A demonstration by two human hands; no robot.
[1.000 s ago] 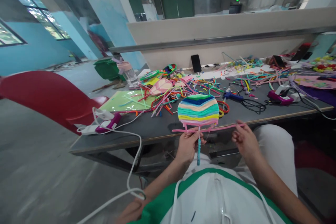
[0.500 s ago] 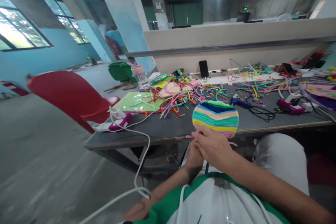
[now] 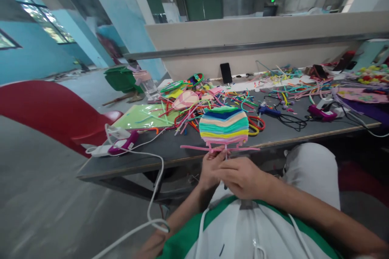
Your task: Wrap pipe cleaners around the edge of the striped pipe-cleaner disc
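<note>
Striped pipe-cleaner disc (image 3: 224, 126) stands upright just in front of us, held above the near edge of the grey table (image 3: 182, 149); its bands run green, blue, cream, teal, yellow and pink from top to bottom. Across its lower edge a pink pipe cleaner (image 3: 194, 148) sticks out to the left and right. Our left hand (image 3: 209, 168) is closed round the short stem right under the disc. Our right hand (image 3: 241, 177) lies against the left one, fingers curled at the same spot; whether it actually grips the stem we cannot tell, since the knuckles hide it.

Beyond the disc a heap of loose pipe cleaners (image 3: 209, 105) in many colours covers the middle of the table, with red and yellow rings (image 3: 256, 124) just right of the disc. A green sheet (image 3: 142, 116) lies to the left of the heap. Nearer us on the left sits a purple glue gun (image 3: 121, 144) with a white cable (image 3: 152, 194) dropping off the table. A blue glue gun (image 3: 269, 110) and another purple one (image 3: 322, 112) lie on the right. A phone (image 3: 226, 73) leans against the far partition, and a red chair (image 3: 54, 111) stands far left.
</note>
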